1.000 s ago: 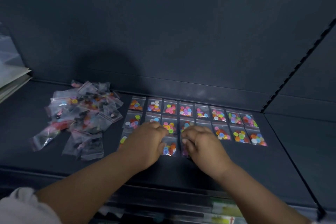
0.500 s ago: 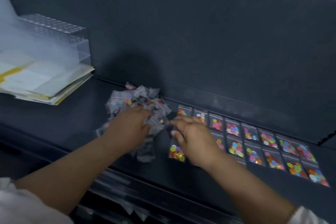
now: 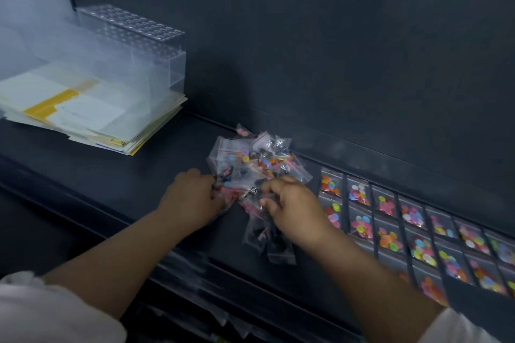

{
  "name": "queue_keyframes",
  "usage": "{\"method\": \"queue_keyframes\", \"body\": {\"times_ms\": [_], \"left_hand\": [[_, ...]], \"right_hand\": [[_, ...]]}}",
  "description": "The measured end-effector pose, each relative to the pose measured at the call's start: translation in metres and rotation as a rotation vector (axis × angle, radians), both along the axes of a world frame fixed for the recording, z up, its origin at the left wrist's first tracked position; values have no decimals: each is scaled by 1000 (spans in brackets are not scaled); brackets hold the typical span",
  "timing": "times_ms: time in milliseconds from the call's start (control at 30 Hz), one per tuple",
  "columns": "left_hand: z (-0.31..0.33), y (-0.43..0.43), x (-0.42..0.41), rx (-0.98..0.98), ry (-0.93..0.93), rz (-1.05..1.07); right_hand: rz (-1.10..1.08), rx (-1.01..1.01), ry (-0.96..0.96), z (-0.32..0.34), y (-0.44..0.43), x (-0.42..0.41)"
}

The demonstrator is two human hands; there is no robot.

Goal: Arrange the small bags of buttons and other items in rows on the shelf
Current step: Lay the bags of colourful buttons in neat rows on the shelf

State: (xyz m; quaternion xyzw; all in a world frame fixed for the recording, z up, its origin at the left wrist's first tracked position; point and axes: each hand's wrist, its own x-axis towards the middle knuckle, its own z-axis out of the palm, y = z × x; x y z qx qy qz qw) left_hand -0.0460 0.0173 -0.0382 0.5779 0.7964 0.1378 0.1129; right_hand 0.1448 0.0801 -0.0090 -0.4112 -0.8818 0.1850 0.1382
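Grip of left hand [image 3: 192,199] and right hand [image 3: 294,210] clasps crumpled heap of clear plastic bags [image 3: 256,159]; tugging could scatter neighbouring rows of colourful button bags [image 3: 390,220].

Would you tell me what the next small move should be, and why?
Probably lift one bag from the loose pile with the right hand and lay it at the end of the front row; that hand touches the pile, and the row stops short.
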Motion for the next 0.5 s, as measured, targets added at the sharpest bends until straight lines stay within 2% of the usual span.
{"method": "queue_keyframes", "body": {"times_ms": [100, 333, 500], "left_hand": [[-2, 3, -6, 8, -24, 5], [-1, 3, -26, 95, -295, 98], [-1, -5, -49, 150, -182, 209]], "right_hand": [[-9, -2, 17, -2, -2, -9], [-38, -31, 81, -7, -7, -33], [-16, -15, 58, -8, -9, -50]]}}
